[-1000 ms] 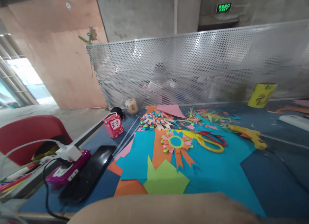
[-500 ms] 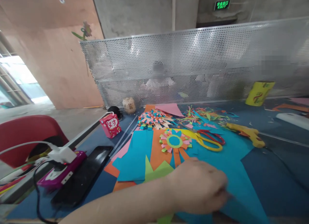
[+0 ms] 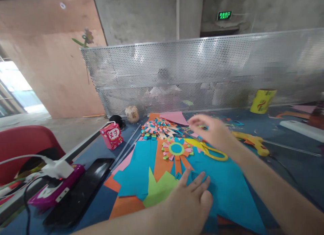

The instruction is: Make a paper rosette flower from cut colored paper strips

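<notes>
My left hand (image 3: 191,201) lies with its fingers spread on blue paper (image 3: 230,187), just below a paper rosette (image 3: 176,148). The rosette has a blue centre, a yellow-green ring and looped strips, with orange tails hanging down. My right hand (image 3: 211,132) hovers over the far side of the sheets, fingers curved and apart, with nothing visible between them. Below it rest yellow-handled scissors (image 3: 215,155); the red-handled pair is hidden behind the hand. A bigger fringed paper flower (image 3: 159,127) sits left of it. Green paper (image 3: 162,189) shows left of my left hand.
At left are a black phone (image 3: 81,191), a purple power strip (image 3: 59,184), a pink box (image 3: 111,135) and clear sticks (image 3: 126,147). A yellow glue gun (image 3: 250,143) and a yellow roll (image 3: 262,101) are at right. A perforated metal screen (image 3: 141,69) stands behind; a person sits beyond it.
My right hand has come into view from the right, over the scissors. My left hand has moved left and opened from a closed shape onto the paper. The view has shifted slightly.
</notes>
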The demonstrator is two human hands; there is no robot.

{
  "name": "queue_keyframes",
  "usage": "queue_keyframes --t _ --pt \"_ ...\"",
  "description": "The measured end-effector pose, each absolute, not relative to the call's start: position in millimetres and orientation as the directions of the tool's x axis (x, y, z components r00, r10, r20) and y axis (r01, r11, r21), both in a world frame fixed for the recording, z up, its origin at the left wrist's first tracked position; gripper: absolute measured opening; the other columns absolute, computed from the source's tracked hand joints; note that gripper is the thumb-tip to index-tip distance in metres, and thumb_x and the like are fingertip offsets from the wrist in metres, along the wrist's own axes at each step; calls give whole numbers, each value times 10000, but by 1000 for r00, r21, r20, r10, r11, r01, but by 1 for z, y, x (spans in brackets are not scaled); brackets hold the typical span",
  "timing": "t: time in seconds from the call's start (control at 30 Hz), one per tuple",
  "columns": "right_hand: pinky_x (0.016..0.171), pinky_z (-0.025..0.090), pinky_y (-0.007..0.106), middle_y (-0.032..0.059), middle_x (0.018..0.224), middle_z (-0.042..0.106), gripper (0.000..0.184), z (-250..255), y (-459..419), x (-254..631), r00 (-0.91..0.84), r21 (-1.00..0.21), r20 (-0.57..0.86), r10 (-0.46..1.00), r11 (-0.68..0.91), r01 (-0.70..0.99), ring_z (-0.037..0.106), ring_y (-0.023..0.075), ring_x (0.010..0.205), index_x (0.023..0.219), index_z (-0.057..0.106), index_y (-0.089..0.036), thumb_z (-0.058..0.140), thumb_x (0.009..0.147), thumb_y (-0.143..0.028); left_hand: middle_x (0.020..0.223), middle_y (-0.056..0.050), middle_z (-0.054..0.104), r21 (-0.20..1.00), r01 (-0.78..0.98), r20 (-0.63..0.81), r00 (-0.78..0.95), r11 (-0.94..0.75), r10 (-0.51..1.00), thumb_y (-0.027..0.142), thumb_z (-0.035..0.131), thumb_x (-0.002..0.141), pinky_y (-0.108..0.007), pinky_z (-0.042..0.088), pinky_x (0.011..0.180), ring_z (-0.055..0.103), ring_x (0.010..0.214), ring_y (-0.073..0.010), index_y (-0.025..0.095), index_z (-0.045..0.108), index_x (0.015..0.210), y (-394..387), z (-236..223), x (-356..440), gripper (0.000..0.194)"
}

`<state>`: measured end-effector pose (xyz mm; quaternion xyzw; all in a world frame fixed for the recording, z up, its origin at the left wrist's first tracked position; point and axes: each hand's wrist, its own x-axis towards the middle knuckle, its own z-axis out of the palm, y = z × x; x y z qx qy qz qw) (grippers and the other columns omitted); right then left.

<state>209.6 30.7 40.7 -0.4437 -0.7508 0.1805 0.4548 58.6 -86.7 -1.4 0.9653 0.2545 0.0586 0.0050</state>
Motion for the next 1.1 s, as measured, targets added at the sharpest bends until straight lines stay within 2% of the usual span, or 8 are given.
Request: queue_keyframes --t 0.07,0.17,0.3,0.37,0.5,0.77,0.9,1.1 --pt "789 423 345 40 872 647 107 29 37 202 -224 -587 437 871 465 662 584 189 860 852 606 -212 545 765 -223 1212 -170 503 68 598 99 792 -798 602 516 361 795 -465 288 935 436 1136 -292 116 480 1042 -80 11 55 485" --pt "767 399 360 54 884 665 190 3 49 193 -198 -520 342 919 361 774 586 244 901 869 601 -212 609 679 -195 900 -131 627 65 849 105 517 -524 850 251 302 848 -406 389 777 593 837 -250 149 521 909 -53 21 40 249" --pt "780 363 342 52 864 674 227 -22 59 187 -208 -514 301 931 342 787 584 234 916 905 590 -215 605 680 -201 939 -172 615 210 971 246 60 -113 967 335 349 823 -435 356 769 553 932 -319 150 477 1003 -7 9 8 288" --pt "809 333 366 53 871 673 235 -26 60 185 -206 -519 295 933 337 785 576 240 927 912 585 -215 606 678 -208 926 -148 635 366 929 208 -17 -62 978 375 399 798 -460 312 828 536 982 -316 181 463 1039 6 -2 -2 315" --pt "843 285 441 72 832 667 220 -26 61 180 -178 -564 302 937 326 759 554 282 951 885 595 -205 616 666 -229 925 -101 647 476 874 205 -3 -97 979 352 510 734 -469 282 872 521 1020 -298 216 469 1024 12 -14 -6 323" --pt "717 446 281 40 866 602 222 -18 67 185 -155 -809 380 912 409 421 570 148 819 848 541 -176 592 633 -156 910 -56 548 954 246 186 -33 -173 982 291 687 586 -308 462 712 603 782 -168 170 450 914 19 -9 -6 423" --pt "666 467 260 29 843 578 278 -7 63 190 -111 -902 366 924 382 203 574 131 762 887 516 -174 603 636 -254 988 -82 558 996 58 77 -86 -72 993 303 729 546 -296 463 704 610 791 -166 161 487 985 17 -5 -6 521" --pt "563 460 222 20 903 562 350 -2 56 192 -94 -958 282 955 276 -77 570 106 686 907 506 -207 654 606 -311 898 -58 642 984 -176 0 40 7 999 287 707 605 -260 500 656 616 768 -151 167 527 1009 12 -3 0 458"
